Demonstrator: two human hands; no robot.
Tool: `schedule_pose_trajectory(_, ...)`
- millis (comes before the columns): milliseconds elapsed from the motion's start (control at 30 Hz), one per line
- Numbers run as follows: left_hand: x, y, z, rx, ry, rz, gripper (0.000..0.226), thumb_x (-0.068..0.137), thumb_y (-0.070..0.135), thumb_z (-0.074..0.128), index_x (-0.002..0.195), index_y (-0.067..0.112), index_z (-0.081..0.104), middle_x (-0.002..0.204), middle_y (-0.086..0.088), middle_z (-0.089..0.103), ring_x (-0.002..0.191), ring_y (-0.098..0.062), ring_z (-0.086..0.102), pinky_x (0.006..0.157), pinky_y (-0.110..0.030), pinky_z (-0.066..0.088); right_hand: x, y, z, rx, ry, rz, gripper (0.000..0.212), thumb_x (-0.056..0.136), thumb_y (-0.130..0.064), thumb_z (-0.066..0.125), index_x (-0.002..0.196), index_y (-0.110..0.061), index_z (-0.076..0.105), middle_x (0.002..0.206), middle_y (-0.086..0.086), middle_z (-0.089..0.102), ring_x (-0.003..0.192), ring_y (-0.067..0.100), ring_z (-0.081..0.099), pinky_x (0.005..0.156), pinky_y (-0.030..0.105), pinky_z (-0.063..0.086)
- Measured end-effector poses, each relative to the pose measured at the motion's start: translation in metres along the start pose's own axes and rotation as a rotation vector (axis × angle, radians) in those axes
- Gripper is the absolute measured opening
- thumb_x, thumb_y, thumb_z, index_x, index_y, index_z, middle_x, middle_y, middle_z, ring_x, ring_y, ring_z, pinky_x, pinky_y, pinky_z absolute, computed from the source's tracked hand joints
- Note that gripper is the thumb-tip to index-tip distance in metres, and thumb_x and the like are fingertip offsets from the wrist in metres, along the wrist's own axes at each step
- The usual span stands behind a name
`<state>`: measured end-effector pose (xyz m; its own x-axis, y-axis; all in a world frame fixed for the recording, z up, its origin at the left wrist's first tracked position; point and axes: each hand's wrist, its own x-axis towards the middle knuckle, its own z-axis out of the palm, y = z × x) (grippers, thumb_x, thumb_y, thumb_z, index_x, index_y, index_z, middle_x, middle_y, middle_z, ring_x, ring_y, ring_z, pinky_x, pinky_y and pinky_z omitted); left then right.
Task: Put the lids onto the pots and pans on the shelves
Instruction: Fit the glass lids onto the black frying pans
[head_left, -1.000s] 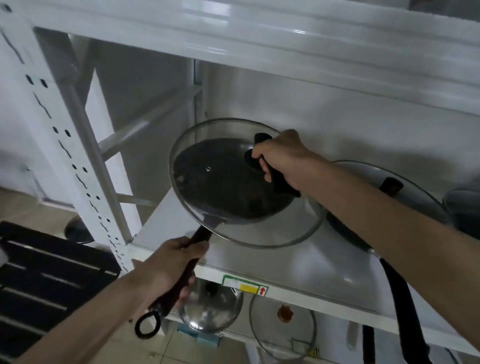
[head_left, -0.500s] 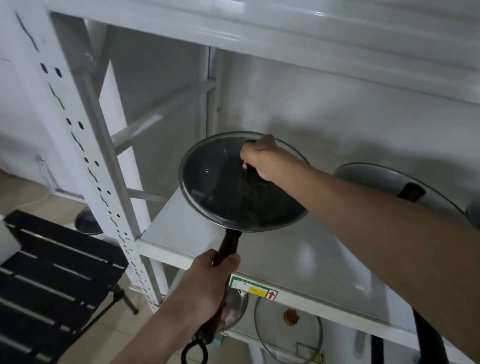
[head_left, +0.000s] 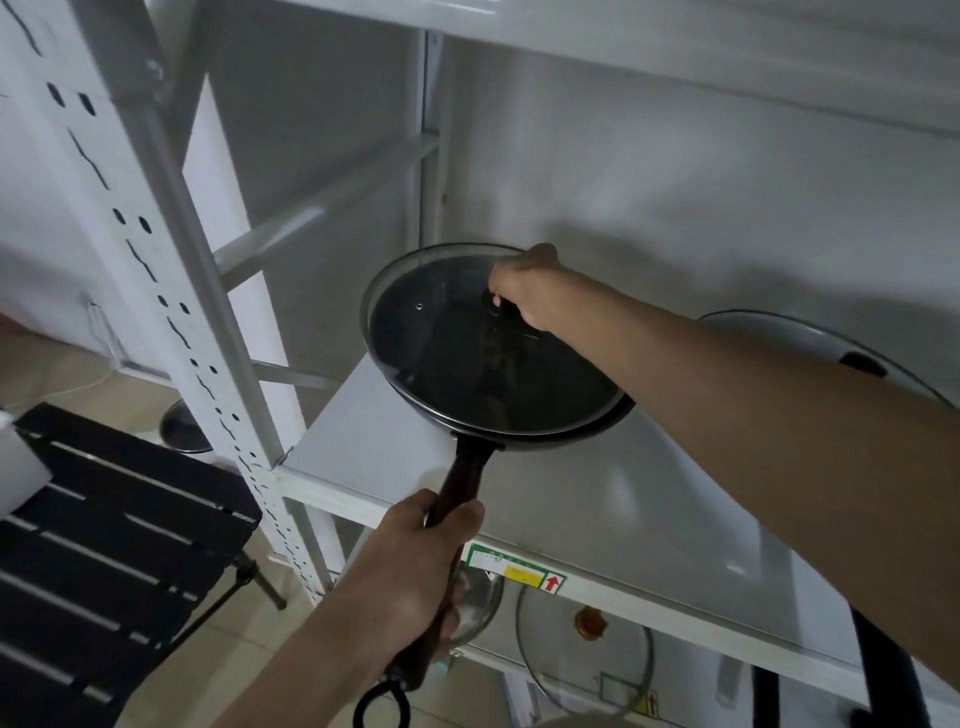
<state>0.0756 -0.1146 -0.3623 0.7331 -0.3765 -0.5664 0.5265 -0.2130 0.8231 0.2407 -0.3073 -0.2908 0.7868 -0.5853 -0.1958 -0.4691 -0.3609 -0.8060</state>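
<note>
A black frying pan (head_left: 618, 410) sits tilted over the left part of the white shelf (head_left: 571, 499). My left hand (head_left: 415, 561) grips its dark handle near the shelf's front edge. A round glass lid (head_left: 441, 343) with a metal rim lies on the pan, shifted slightly to the left so the pan's right rim shows. My right hand (head_left: 530, 293) is closed on the lid's black knob at the far side. A second glass lid (head_left: 779, 332) covers another pan at the right, partly hidden by my right forearm.
The white rack post (head_left: 171, 322) with slots stands at the left. A black slatted folding table (head_left: 104, 551) is at the lower left. On the shelf below lie a steel lid (head_left: 480, 605) and a glass lid with a brown knob (head_left: 587, 644). A black handle (head_left: 878, 675) hangs at the lower right.
The lid has come down from a steep tilt and now rests almost flat on the pan. My left hand has slid the pan further onto the shelf.
</note>
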Motion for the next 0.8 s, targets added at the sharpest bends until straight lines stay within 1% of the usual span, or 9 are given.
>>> schedule_pose_trajectory(100,0.002,-0.001,0.000,-0.002,0.008,-0.016,0.021,0.092,0.037,0.059,0.086,0.017,0.054,0.043,-0.004,0.047,0.033,-0.019,0.041,0.038,-0.022,0.036,-0.001,-0.002,-0.003,0.030,-0.002,0.015,0.017,0.099,-0.002,0.040,0.096,-0.003,0.057,0.029,0.011,0.047,0.017,0.008,0.042,0.025,0.011,0.031)
schedule_pose_trajectory(133,0.002,-0.001,0.000,-0.008,0.009,-0.024,0.020,0.092,0.037,0.060,0.087,0.018,0.055,0.043,-0.004,0.047,0.033,-0.019,0.041,0.037,-0.022,0.037,0.000,0.000,-0.003,0.020,0.021,0.021,0.022,0.097,0.001,0.043,0.113,0.000,0.057,0.035,0.013,0.051,0.014,0.011,0.040,0.022,0.009,0.026)
schedule_pose_trajectory(200,0.002,-0.002,0.000,-0.015,0.007,-0.030,0.020,0.092,0.036,0.060,0.089,0.017,0.054,0.044,-0.005,0.047,0.035,-0.019,0.041,0.037,-0.022,0.036,0.002,0.002,-0.002,0.000,0.020,0.025,0.033,0.092,0.004,0.050,0.124,0.003,0.055,0.053,0.015,0.055,0.026,0.019,0.047,0.024,0.010,0.031)
schedule_pose_trajectory(333,0.001,0.000,0.000,-0.010,0.009,-0.024,0.021,0.093,0.034,0.059,0.090,0.014,0.054,0.043,-0.005,0.046,0.032,-0.019,0.040,0.036,-0.021,0.036,0.001,0.001,0.001,0.000,0.028,0.003,0.025,0.090,0.003,0.052,0.113,0.004,0.061,0.057,0.012,0.056,0.034,0.018,0.049,0.030,0.014,0.035)
schedule_pose_trajectory(433,0.002,0.000,-0.003,0.007,0.007,-0.023,0.020,0.092,0.036,0.059,0.092,0.015,0.056,0.045,-0.005,0.048,0.033,-0.019,0.041,0.037,-0.022,0.037,0.000,0.001,-0.001,0.007,0.037,-0.002,0.021,0.091,0.004,0.049,0.110,0.001,0.058,0.070,0.012,0.054,0.022,0.013,0.045,0.026,0.009,0.032)
schedule_pose_trajectory(567,0.003,-0.001,-0.005,0.019,0.004,-0.018,0.021,0.092,0.038,0.059,0.093,0.017,0.057,0.044,-0.003,0.049,0.033,-0.019,0.043,0.038,-0.022,0.037,-0.007,0.001,-0.009,-0.074,-0.070,-0.088,0.004,0.085,-0.003,0.056,0.088,-0.005,0.054,0.071,0.006,0.050,0.030,0.000,0.053,0.027,0.006,0.033)
schedule_pose_trajectory(633,0.002,0.000,-0.004,0.022,0.008,-0.014,0.020,0.092,0.038,0.059,0.095,0.019,0.057,0.044,-0.003,0.049,0.033,-0.019,0.044,0.037,-0.022,0.037,-0.009,0.000,-0.012,-0.067,-0.070,-0.048,0.014,0.086,-0.010,0.062,0.097,-0.002,0.058,0.088,0.011,0.059,0.054,0.007,0.062,0.039,0.012,0.047)
schedule_pose_trajectory(700,0.002,0.002,-0.004,0.024,0.007,-0.011,0.019,0.092,0.038,0.059,0.095,0.019,0.057,0.045,-0.004,0.049,0.034,-0.019,0.043,0.037,-0.023,0.037,-0.019,-0.005,-0.020,-0.052,-0.053,0.057,0.032,0.087,-0.026,0.068,0.110,-0.005,0.060,0.095,0.011,0.062,0.072,0.023,0.063,0.053,0.028,0.055)
schedule_pose_trajectory(800,0.001,0.005,-0.005,0.057,0.003,-0.002,0.020,0.093,0.038,0.058,0.095,0.018,0.056,0.046,-0.005,0.049,0.034,-0.019,0.044,0.038,-0.024,0.039,-0.045,-0.006,-0.046,-0.182,0.107,-0.052,0.031,0.091,-0.039,0.057,0.092,-0.008,0.056,0.083,0.006,0.056,0.058,0.019,0.055,0.053,0.025,0.046)
